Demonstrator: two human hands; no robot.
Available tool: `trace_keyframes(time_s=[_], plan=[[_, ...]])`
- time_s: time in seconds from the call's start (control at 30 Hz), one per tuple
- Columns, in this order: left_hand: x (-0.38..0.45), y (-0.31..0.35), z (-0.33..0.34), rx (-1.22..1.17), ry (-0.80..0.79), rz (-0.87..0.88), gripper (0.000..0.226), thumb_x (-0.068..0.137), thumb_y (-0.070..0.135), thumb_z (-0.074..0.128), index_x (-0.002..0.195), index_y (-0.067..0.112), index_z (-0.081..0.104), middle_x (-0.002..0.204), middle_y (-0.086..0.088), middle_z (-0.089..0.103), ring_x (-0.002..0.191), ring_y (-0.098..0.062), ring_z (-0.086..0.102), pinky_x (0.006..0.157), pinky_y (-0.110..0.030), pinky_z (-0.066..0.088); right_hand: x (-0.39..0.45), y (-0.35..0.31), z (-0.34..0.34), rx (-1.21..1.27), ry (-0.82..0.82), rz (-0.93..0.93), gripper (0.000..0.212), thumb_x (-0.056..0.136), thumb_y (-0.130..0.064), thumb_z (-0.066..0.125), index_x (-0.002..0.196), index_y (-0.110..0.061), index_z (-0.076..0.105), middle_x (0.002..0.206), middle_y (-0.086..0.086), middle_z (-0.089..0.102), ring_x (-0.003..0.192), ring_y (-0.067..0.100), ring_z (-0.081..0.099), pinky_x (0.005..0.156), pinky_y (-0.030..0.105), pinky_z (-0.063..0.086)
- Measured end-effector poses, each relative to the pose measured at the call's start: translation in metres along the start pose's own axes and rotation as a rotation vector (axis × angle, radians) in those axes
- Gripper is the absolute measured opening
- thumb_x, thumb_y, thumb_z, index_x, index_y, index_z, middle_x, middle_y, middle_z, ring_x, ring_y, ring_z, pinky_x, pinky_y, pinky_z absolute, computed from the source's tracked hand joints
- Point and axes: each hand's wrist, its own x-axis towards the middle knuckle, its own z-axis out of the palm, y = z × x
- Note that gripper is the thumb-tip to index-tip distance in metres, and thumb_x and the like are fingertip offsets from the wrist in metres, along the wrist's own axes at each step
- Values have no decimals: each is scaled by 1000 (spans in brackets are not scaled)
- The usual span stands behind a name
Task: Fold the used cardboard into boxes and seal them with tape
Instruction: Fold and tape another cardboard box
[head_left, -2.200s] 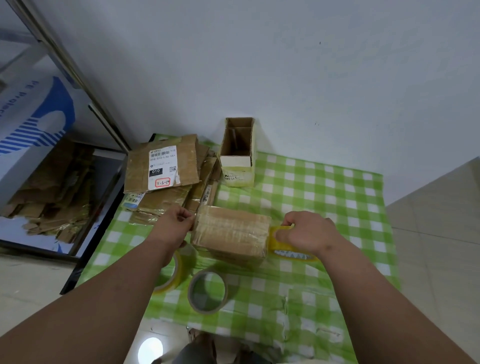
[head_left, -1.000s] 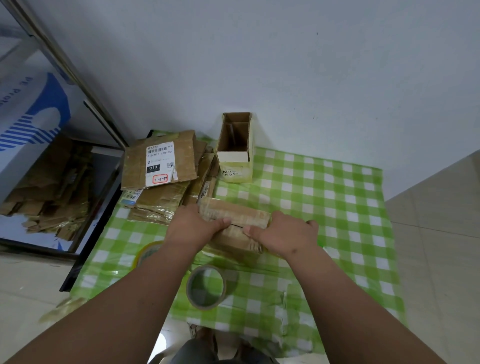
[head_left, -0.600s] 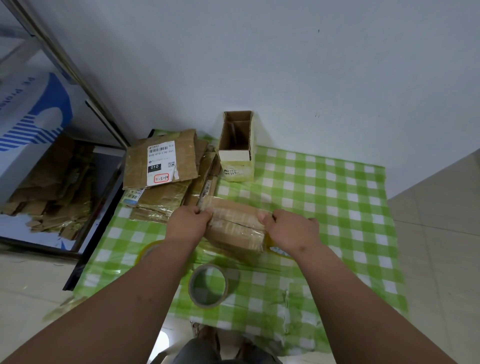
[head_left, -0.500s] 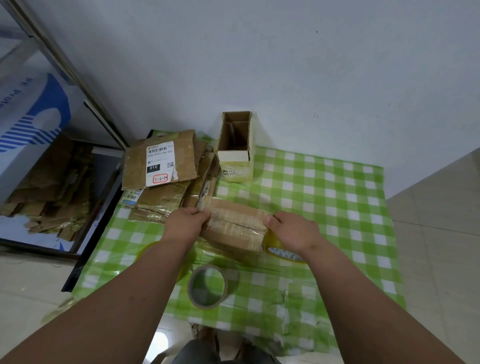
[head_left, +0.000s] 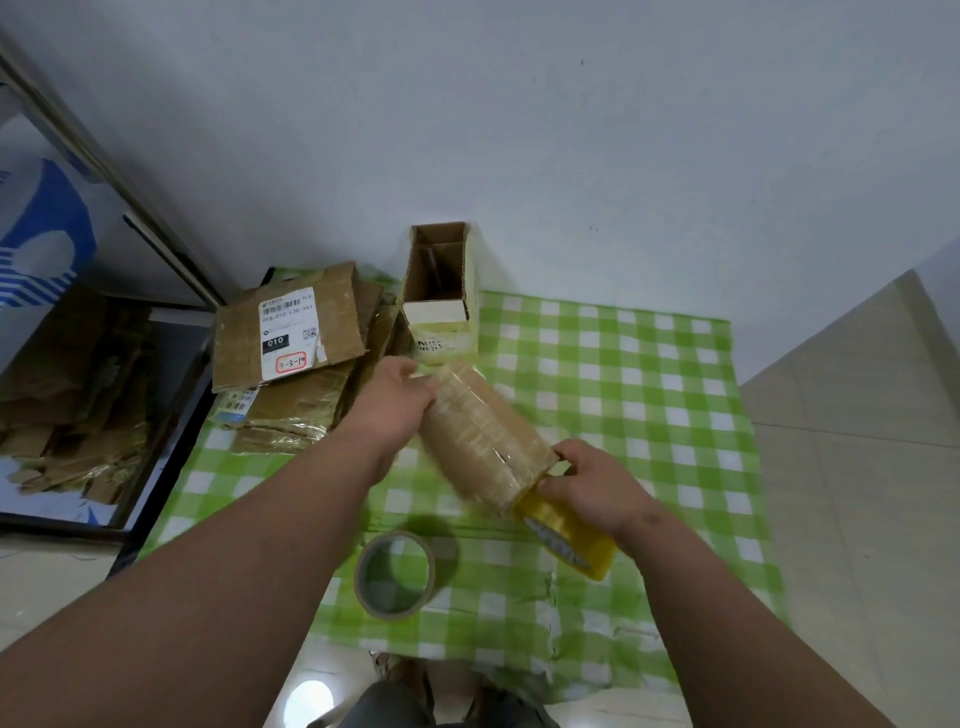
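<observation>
Green-and-white checked plastic sheeting covers the floor against a plain pale wall, thin and rumpled at its near edge. Over it the left hand grips the far end of the small brown box, fingers wrapped over that end, while the right hand pinches the near end and also holds the yellow tape roll, which sits touching the box's near edge. The box is lifted and tilted, a squat rectangular block of worn corrugated board, its faces glossy and wrinkled under layers of clear tape. My worry is the tape itself: if the strip between roll and box goes slack it could fold onto itself or land crooked, and whether a strip is drawn out at all is too fine to see. The slick taped faces could also let the box twist in the two end grips, and soft used board may crush at the corners under a hard squeeze. Just below stands a second tape roll, a grey-brown ring on its edge on the sheeting, easy to knock over. Farther out, flattened cardboard lies stacked, creased, with a white shipping label on top, and an open upright box with a pale front stands by the wall.
</observation>
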Motion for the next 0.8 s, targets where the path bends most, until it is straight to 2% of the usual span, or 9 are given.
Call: trace_keyframes(time_s=[0.1,0.17,0.27,0.4,0.5,0.6,0.67,0.73,0.8], plan=[[7,14,15,62,-130,116,37,95,14,61,131,20,53,131,-1,58,114,-17,55,93,-29,42,-8,15,2,165,113,26,23,88,-15,67,110,-23,61,94,3,65,81,16,61,67,26,47],[8,24,26,181,-115,209,39,95,15,60,132,25,57,130,1,57,117,-18,54,97,-29,42,-11,20,4,279,200,44,19,86,-15,69,101,-24,63,91,4,67,82,21,64,73,33,52],[7,31,44,465,-26,317,53,97,24,55,148,29,42,147,-3,34,135,-26,34,116,-37,29,-12,22,11,377,304,61,19,84,-20,71,102,-22,63,88,5,67,82,25,65,77,40,53],[-7,20,57,676,-52,459,76,96,30,58,157,28,12,158,-1,8,145,-28,13,119,-41,20,-11,23,23,542,349,97,29,88,-17,67,112,-28,54,89,-4,61,74,14,58,67,30,48],[-13,10,61,781,-26,541,83,95,31,61,156,34,6,161,7,-17,149,-26,-2,120,-43,14,-9,27,36,585,307,120,27,90,-18,65,115,-27,58,95,0,67,84,22,65,75,36,54],[-9,8,66,902,15,628,60,97,30,54,151,34,27,160,-3,5,143,-26,5,118,-43,19,-8,28,45,661,297,123,26,89,-24,66,114,-29,61,100,5,71,93,30,68,87,50,56],[-6,8,69,981,-25,659,54,100,37,45,151,27,31,159,-5,12,144,-26,5,119,-42,17,-5,28,46,681,283,113,28,89,-25,66,116,-30,60,102,4,70,93,27,67,89,52,55],[-1,6,73,983,-118,630,67,98,45,46,155,21,21,164,-3,3,150,-24,-5,122,-39,7,-2,30,42,735,236,105,35,89,-17,65,119,-33,57,93,3,69,84,23,64,85,49,54],[2,5,73,908,-224,577,85,90,51,58,156,18,14,165,0,-5,150,-20,-16,122,-36,1,-3,32,39,777,168,81,50,86,-7,64,124,-36,49,82,0,64,76,19,59,75,43,50]])
